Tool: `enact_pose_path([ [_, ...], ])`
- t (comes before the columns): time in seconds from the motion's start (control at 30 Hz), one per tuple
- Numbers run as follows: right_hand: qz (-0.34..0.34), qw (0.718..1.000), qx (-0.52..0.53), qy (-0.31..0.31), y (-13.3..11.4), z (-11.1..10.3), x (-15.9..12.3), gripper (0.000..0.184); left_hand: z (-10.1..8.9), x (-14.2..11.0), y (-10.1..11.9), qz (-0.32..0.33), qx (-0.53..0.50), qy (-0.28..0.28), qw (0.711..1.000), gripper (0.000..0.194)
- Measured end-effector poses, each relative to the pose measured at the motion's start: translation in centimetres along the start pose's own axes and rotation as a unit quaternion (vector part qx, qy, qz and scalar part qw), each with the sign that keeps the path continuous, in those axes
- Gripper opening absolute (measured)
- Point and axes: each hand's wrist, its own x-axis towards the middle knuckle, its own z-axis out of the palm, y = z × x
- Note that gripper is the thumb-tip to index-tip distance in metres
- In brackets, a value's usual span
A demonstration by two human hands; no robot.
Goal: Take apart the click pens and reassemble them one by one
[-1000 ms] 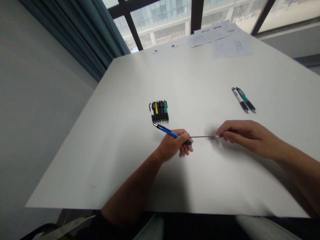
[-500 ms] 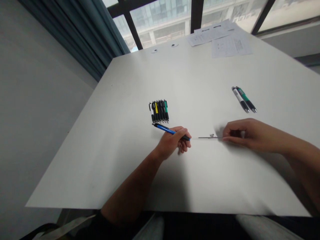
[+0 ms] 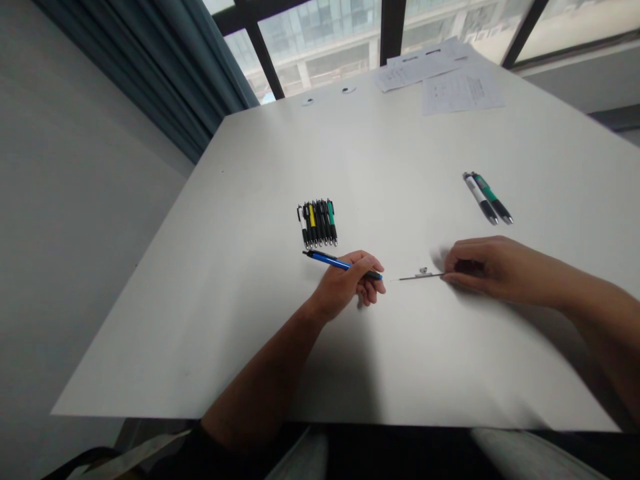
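Observation:
A blue pen barrel with a black grip lies slanted in my left hand, which is closed around its grip end. Its clip end points up and to the left. My right hand pinches one end of a thin dark pen refill, whose other end points left toward the barrel. A gap separates the refill from the barrel. Just beyond the refill, a small silvery pen tip rests on the table.
Beyond my left hand several pens lie side by side in a row. A white pen and a green pen lie at the right. Papers rest on the white table near the window.
The refill's left end has tilted slightly down, and my right hand has shifted a little to the left. My left hand still holds the blue barrel in nearly the same place.

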Motion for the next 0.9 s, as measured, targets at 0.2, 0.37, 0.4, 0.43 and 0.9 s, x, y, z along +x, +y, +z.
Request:
enact_pose_path([
  [0.2, -0.018, 1.0, 0.009, 0.021, 0.0, 0.3, -0.1, 0.022, 0.4, 0.0, -0.1, 0.013, -0.002, 0.003, 1.0, 0.038],
  [0.37, -0.009, 0.987, 0.139, 0.085, -1.9, 0.7, -0.2, 0.023, 1.6, -0.2, -0.2, 0.012, -0.021, -0.013, 1.0, 0.048],
  [0.4, -0.015, 0.981, 0.173, 0.09, -2.4, 1.0, -0.1, 0.022, 1.9, -0.3, -0.3, 0.008, -0.023, -0.023, 0.999, 0.05],
  [0.43, -0.027, 0.976, 0.198, 0.089, -3.0, 1.3, -0.1, 0.02, 2.2, -0.3, -0.4, 0.005, -0.025, -0.033, 0.999, 0.052],
  [0.9, -0.017, 0.972, 0.22, 0.077, -3.1, 2.1, 0.0, 0.018, 0.8, -0.6, 0.4, 0.047, 0.031, -0.045, 0.997, 0.043],
])
